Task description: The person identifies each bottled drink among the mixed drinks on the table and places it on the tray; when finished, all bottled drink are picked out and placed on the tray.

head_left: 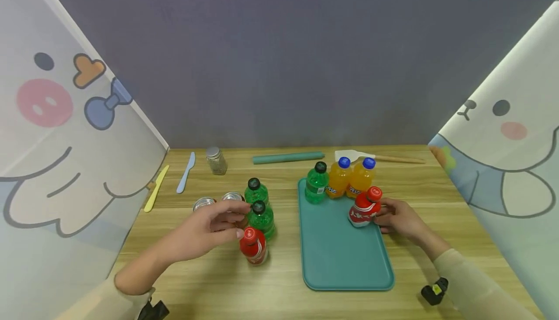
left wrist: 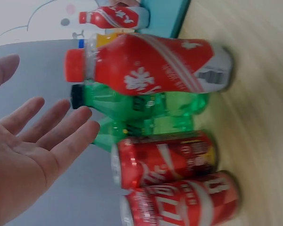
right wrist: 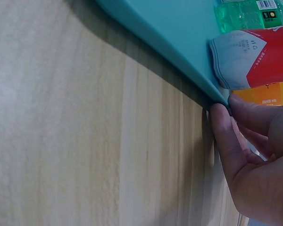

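Note:
My left hand (head_left: 198, 232) hovers with its fingers spread beside a group of drinks, holding nothing. Nearest to it are a red Coke bottle (head_left: 256, 252), two green soda bottles (head_left: 262, 220) and two red cans (left wrist: 167, 160), all upright on the table. At the teal tray (head_left: 345, 259), my right hand (head_left: 399, 220) pinches the right rim between thumb and fingers. Close to those fingertips, another red Coke bottle (head_left: 361, 211) stands on the tray. Behind it are two orange soda bottles (head_left: 349, 184) with blue caps and a green bottle (head_left: 316, 186).
Along the back lie a teal rolling pin (head_left: 288, 158) and a white spatula (head_left: 380, 158) with a wooden handle. A spice jar (head_left: 216, 161), a blue knife (head_left: 186, 173) and a yellow knife (head_left: 156, 189) are at the back left. Printed panels flank the wooden table (head_left: 279, 300).

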`<state>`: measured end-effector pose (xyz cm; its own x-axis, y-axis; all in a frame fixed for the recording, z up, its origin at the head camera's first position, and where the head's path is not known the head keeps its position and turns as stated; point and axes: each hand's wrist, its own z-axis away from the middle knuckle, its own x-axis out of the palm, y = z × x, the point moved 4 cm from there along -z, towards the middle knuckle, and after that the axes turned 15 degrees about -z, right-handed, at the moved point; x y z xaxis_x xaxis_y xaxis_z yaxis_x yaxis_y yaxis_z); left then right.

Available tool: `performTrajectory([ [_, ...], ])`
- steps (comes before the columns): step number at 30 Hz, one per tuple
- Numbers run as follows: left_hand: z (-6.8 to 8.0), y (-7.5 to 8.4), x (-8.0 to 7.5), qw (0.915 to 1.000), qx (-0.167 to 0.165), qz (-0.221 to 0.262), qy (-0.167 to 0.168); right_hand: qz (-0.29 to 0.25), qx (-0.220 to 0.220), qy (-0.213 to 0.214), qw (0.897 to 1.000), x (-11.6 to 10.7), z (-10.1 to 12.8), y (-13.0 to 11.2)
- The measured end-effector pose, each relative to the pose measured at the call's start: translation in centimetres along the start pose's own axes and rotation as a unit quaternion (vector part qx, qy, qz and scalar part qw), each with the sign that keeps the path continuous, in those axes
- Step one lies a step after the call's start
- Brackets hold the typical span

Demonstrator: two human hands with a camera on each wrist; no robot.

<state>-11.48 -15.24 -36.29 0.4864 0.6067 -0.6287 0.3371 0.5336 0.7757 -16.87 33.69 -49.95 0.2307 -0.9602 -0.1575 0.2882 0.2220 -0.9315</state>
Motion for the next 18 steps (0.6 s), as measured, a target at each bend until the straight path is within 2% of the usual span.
performTrajectory([
  [10, 1.4, -2.7, 2.6, 0.9994, -0.032, -0.014, -0.003, 0.004, 0.003, 0.001, 1.0, 0.1, 0.0, 0.0],
  [14, 1.6, -3.6, 3.6, 0.9993, -0.026, -0.025, 0.001, 0.007, 0.006, 0.002, 1.0, 0.0, -0.1, 0.2],
  [18, 1.5, -4.2, 4.4, 0.9999, -0.016, -0.005, 0.0, 0.009, 0.005, 0.003, 1.0, 0.0, -0.1, 0.3],
])
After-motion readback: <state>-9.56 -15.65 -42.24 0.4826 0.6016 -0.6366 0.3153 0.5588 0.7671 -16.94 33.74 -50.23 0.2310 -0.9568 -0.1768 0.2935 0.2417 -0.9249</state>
